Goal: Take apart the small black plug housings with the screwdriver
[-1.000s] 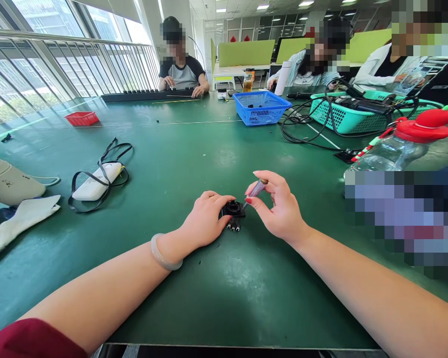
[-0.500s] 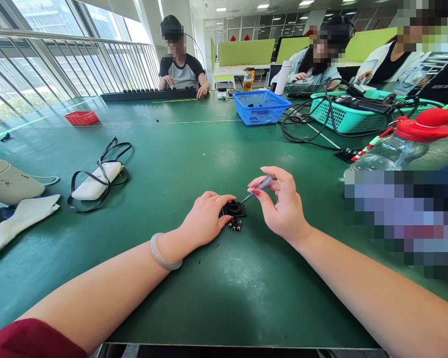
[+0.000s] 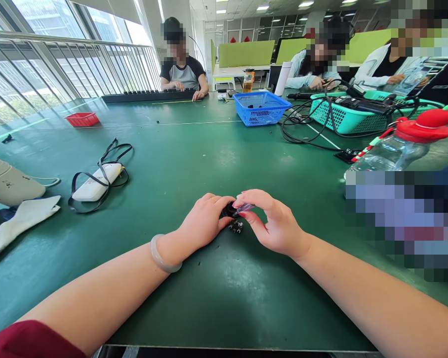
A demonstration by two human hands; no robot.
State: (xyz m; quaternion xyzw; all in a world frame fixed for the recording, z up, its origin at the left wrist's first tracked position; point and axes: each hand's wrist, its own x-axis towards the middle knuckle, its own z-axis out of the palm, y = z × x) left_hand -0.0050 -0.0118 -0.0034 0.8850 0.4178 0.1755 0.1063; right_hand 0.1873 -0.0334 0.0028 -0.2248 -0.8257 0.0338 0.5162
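Black part (image 3: 227, 211): located on the table (image 3: 246, 308), between the hands. Left hand (image 3: 207, 219): thumb and fingers closed about its left side, presumably to prevent shifting. Right hand (image 3: 278, 226): narrow pinch on a slim purple-handled tool (image 3: 246, 208), apparently for fine control; tip contact is hidden. Small dark pieces (image 3: 236, 226) lie just beside the part's near side; attachment cannot be determined. Room: bright, with windows (image 3: 41, 17) and a railing (image 3: 59, 38) at left. Tabletop: green, smooth, glossy. It carries, in descending size, a teal basket (image 3: 362, 123), blue basket (image 3: 263, 117) and red tray (image 3: 82, 120).
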